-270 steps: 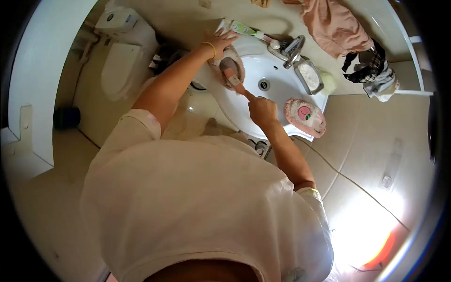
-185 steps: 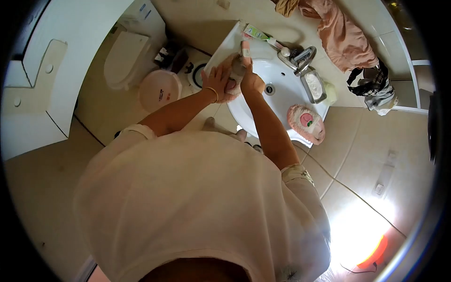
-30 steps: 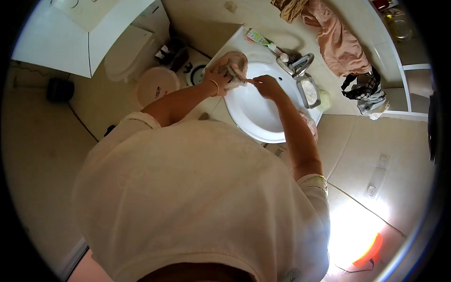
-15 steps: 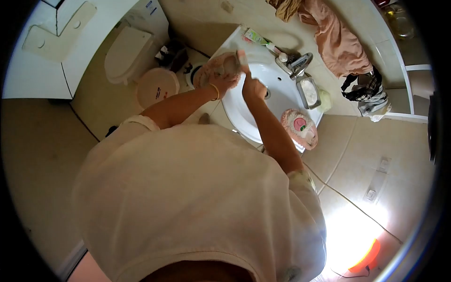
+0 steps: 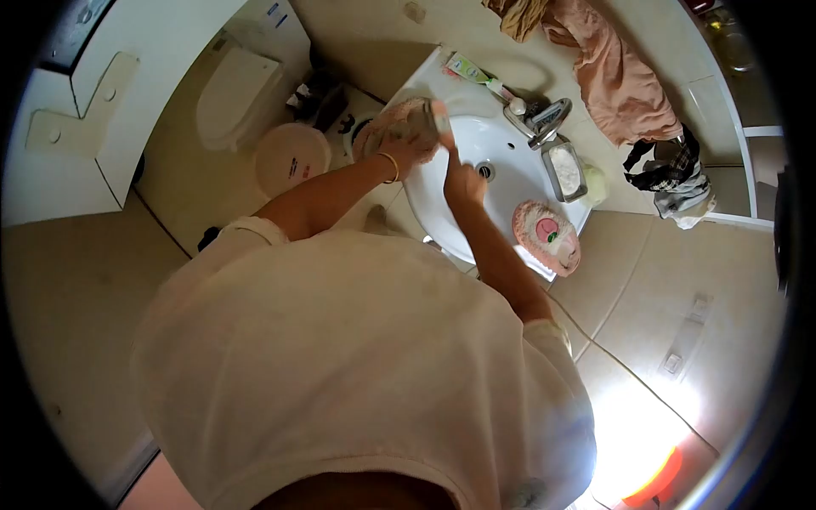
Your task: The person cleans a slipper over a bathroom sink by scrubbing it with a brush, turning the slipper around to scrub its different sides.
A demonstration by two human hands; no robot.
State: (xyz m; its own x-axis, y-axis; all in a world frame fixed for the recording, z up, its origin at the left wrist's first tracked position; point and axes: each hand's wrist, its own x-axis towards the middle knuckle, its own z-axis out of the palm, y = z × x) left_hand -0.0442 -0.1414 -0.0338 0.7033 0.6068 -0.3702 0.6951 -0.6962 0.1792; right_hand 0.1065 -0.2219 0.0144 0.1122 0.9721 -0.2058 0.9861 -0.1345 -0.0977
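A pink fuzzy slipper (image 5: 393, 123) is held at the left edge of the white washbasin (image 5: 510, 183). My left hand (image 5: 412, 151), with a yellow bracelet at the wrist, is closed round the slipper's near side. My right hand (image 5: 463, 181) is closed over the basin, on a small brush-like tool (image 5: 439, 121) whose head touches the slipper's right end. A second pink and white slipper (image 5: 546, 238) lies on the basin's right rim.
Behind the basin are a faucet (image 5: 550, 121), a tube (image 5: 467, 68) and a soap dish (image 5: 564, 170). Clothes (image 5: 620, 89) hang at the upper right. A pink tub (image 5: 291, 160) and a toilet (image 5: 238, 100) stand at the left. A bright lamp (image 5: 654, 476) glows at the lower right.
The view has shifted slightly. My right hand and the tool have moved a little downward, with the tool still against the slipper; my left hand keeps its hold.
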